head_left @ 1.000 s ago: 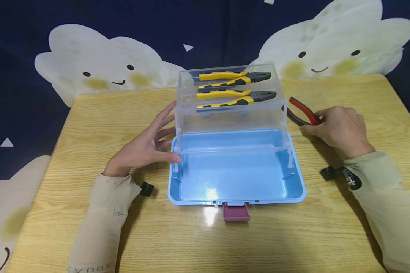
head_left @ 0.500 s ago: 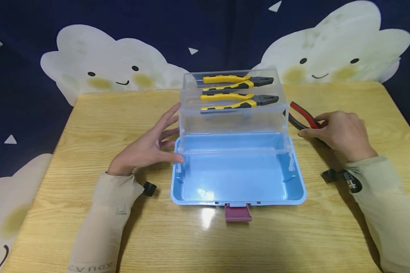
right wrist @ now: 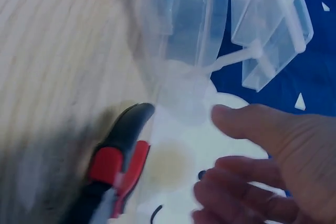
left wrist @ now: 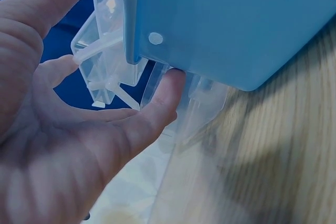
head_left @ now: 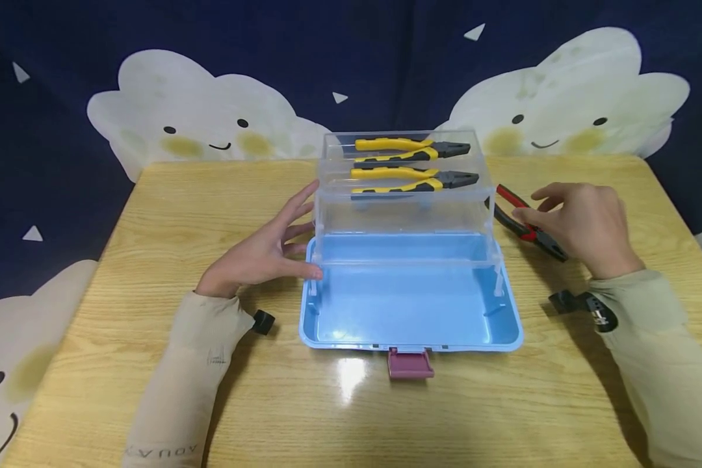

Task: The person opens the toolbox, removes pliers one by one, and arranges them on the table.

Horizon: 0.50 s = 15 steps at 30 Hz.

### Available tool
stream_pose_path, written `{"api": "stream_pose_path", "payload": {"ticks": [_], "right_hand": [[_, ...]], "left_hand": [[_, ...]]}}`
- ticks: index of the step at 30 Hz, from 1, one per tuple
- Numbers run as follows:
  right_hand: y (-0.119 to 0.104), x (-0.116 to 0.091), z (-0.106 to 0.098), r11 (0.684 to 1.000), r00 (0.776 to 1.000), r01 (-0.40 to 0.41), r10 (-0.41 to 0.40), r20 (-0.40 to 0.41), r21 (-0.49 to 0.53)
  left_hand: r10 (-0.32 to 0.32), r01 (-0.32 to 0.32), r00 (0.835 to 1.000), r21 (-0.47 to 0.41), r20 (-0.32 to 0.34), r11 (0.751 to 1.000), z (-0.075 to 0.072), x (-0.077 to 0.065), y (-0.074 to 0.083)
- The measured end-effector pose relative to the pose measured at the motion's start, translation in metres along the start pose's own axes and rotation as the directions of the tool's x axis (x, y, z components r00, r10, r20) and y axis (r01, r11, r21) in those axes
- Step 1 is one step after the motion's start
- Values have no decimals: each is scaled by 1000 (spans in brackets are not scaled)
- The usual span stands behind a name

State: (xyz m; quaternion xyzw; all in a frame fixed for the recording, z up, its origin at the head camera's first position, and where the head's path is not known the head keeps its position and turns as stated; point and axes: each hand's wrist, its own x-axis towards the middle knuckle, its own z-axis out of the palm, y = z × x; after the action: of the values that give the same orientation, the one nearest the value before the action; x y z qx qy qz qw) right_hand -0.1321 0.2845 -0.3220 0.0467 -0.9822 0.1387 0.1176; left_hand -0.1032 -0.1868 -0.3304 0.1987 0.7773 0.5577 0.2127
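A light blue toolbox (head_left: 409, 312) stands unfolded on the table. Its clear plastic trays (head_left: 403, 218) are raised at the back, and two yellow-and-black pliers (head_left: 412, 149) lie in them. My left hand (head_left: 263, 253) rests against the box's left side with fingers spread and the thumb at the rim; fingertips touch the box in the left wrist view. To the right of the box, red-and-black pliers (head_left: 529, 232) lie on the table. Over them hovers my right hand (head_left: 587, 224), fingers loosely bent and holding nothing; the right wrist view has a gap between hand and pliers (right wrist: 107, 166).
A purple latch (head_left: 410, 365) hangs from the toolbox's front edge. The wooden table (head_left: 351, 422) reaches back to a dark blue cloth (head_left: 386, 65) printed with white clouds. Black straps or mounts (head_left: 263, 322) sit at both wrists.
My right hand has let go of the red-and-black pliers, which now lie on the table with their dark jaws visible. The left hand stays at the box. The head view has shifted slightly.
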Motion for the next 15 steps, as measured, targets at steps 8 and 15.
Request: {"api": "stream_pose_path", "payload": {"ticks": [8,15], "right_hand": [[-24,9,-18,984,963,174,-176,-202,-30],[-43,16,-34,965,942,247,-260,-213,-87]], "left_hand": [[7,-7,1000,-11,10,1000,0,0,0],[26,-26,1000,-12,16,1000,0,0,0]]}}
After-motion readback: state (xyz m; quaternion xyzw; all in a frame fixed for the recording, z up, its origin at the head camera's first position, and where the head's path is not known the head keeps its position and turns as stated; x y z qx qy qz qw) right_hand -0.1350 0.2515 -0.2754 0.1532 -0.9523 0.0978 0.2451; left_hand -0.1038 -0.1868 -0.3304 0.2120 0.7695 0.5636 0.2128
